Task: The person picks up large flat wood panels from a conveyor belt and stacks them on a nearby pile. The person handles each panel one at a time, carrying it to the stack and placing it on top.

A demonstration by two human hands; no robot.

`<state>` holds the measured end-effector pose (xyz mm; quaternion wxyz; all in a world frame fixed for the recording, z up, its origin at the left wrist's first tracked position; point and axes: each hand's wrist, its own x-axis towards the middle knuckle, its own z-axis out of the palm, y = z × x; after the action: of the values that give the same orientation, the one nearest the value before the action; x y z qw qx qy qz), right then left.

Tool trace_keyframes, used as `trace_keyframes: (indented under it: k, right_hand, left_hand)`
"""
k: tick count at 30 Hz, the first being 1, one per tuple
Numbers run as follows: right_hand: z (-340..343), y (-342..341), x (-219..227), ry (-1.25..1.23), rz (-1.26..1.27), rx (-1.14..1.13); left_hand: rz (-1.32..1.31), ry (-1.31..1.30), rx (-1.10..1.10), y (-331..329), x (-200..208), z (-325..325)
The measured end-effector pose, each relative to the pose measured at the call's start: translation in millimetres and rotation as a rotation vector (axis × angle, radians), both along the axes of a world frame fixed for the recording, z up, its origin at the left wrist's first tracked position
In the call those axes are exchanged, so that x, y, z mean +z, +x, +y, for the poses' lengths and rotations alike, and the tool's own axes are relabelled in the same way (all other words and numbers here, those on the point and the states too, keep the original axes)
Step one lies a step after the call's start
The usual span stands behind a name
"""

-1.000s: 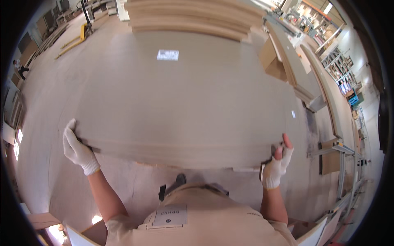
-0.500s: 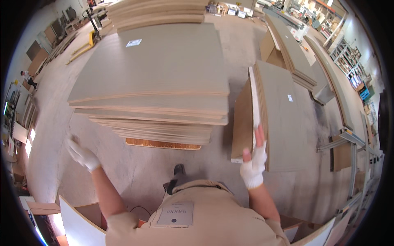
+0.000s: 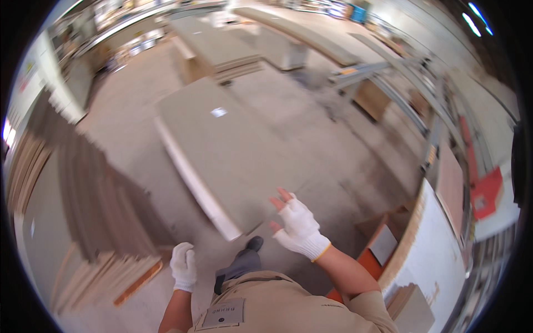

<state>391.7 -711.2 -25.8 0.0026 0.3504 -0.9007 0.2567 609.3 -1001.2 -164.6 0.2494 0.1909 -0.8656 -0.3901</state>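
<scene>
Head view: the right hand [image 3: 301, 226], in a white knit glove, is raised at the center with its fingers and thumb spread apart and the bare tips of the thumb and two fingers exposed; nothing is held in it. The grey panel [image 3: 211, 150] lies flat ahead and to the left of this hand, its near end just beside the fingertips in the picture; contact cannot be determined. The panel has a pale side edge [image 3: 191, 177] along its left and a white label [image 3: 219, 112] on its upper face. The left hand [image 3: 183, 267], also gloved, is lower and to the left, its fingers bent; whether they are fully closed cannot be determined. The board stack [image 3: 97, 194] is to the left of this hand, apart from it in the picture, its layers blurred, with an orange-brown strip [image 3: 139, 284] at its base. The floor [image 3: 125, 111] is pale and smooth, with darker marks toward the right. Farther back are another panel stack [image 3: 214, 41] and a long board [image 3: 300, 36]. A grey metal frame [image 3: 397, 102] is positioned at right, with a white-faced sheet [image 3: 430, 238] nearer the person and a red part [image 3: 487, 194] beyond it.
</scene>
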Motion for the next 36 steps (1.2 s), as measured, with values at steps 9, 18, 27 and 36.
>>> trace_keyframes:
  k: [9,18,27,36]
  right_hand:
    - [131,-183,45,0.209,0.043,-0.191]
    - [306,-333,11,0.377,-0.065,-0.322]
    - [347,-545,16,0.34,0.097,-0.119]
    - [212,-783,-7,-0.049,0.381,-0.097]
  left_hand:
    - [0.08,0.105,-0.182,-267,-46,124]
    - [-0.123,-0.106,-0.212,-471,-68,213]
    - [-0.175,-0.31,0.028,-555,-95,237]
    - [-0.062,0.073,-0.121,-802,0,219]
